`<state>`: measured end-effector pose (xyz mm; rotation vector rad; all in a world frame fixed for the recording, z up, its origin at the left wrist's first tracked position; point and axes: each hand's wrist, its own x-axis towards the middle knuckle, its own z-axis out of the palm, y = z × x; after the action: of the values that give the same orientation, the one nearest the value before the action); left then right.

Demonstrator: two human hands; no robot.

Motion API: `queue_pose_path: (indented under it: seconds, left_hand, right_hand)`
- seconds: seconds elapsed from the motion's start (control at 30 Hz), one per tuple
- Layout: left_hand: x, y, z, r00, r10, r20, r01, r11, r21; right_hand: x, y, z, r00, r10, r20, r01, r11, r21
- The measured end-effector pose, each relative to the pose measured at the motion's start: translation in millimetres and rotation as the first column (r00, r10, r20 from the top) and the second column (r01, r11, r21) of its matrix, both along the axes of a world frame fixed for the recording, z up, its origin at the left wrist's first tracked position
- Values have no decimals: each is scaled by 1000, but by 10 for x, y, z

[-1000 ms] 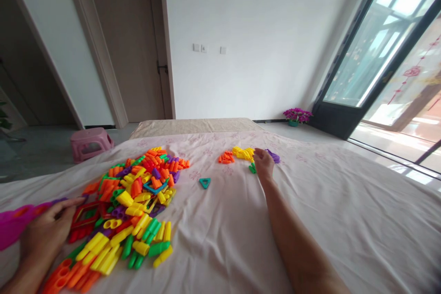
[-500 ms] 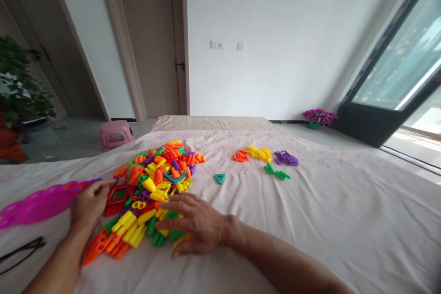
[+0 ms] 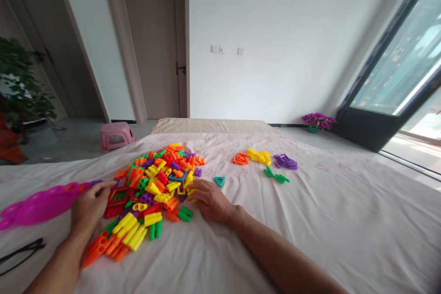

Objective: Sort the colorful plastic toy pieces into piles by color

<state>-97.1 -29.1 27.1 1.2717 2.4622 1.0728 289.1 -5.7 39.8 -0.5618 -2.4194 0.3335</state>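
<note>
A heap of plastic building pieces (image 3: 153, 186) in orange, yellow, green, purple and red lies on the cloth, left of centre. My left hand (image 3: 90, 203) rests against the heap's left side beside a red square frame piece (image 3: 119, 196), fingers loosely stretched and no piece visible in them. At the heap's right edge, my right hand (image 3: 212, 202) has its bent, slightly parted fingers on yellow pieces (image 3: 191, 193); the fingertips are partly hidden and no firm hold shows. A teal triangle piece (image 3: 219, 181) lies just beyond the right hand.
Farther right are small groups of orange (image 3: 240, 159), yellow (image 3: 259, 156), purple (image 3: 285, 161) and green pieces (image 3: 276, 175). A magenta tray (image 3: 41, 206) lies at the left, with black-framed glasses (image 3: 22, 252) nearer me. A pink stool (image 3: 117, 137) stands beyond the table.
My right hand has moved away from me and slightly right, uncovering green and orange pieces at the heap's near edge. My left hand stays in place. The view has tipped up slightly.
</note>
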Motion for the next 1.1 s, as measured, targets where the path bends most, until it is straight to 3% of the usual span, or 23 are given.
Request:
queue_pose_path:
  seconds: [0.13,0.23,0.4,0.5,0.7,1.0,1.1]
  left_hand:
    - [-67,28,-67,1000,-11,-1,11,1000,0]
    - [-80,37,-80,1000,-13,1,13,1000,6]
    - [-44,17,-21,1000,-16,26,16,1000,1]
    - [-30,9,2,1000,-8,23,8,1000,10]
    - [-15,11,19,1000,-3,2,3,1000,4]
    - [18,-6,84,999,13,-37,-14,999,-40]
    - [-2,1,60,998,24,-60,-27,999,-42]
  right_hand:
    - [129,110,-38,956,-231,-182,217,972,-90]
    - [231,174,-32,910,-388,-145,374,921,-113]
    - [326,153,48,920,-351,175,364,930,-50]
    - [316,124,91,906,-339,253,354,935,-18]
    - [298,166,73,872,-423,245,442,897,-25]
    - [227,182,-20,924,-337,182,343,939,-3]
    - [283,257,-12,902,-418,108,423,906,-20]
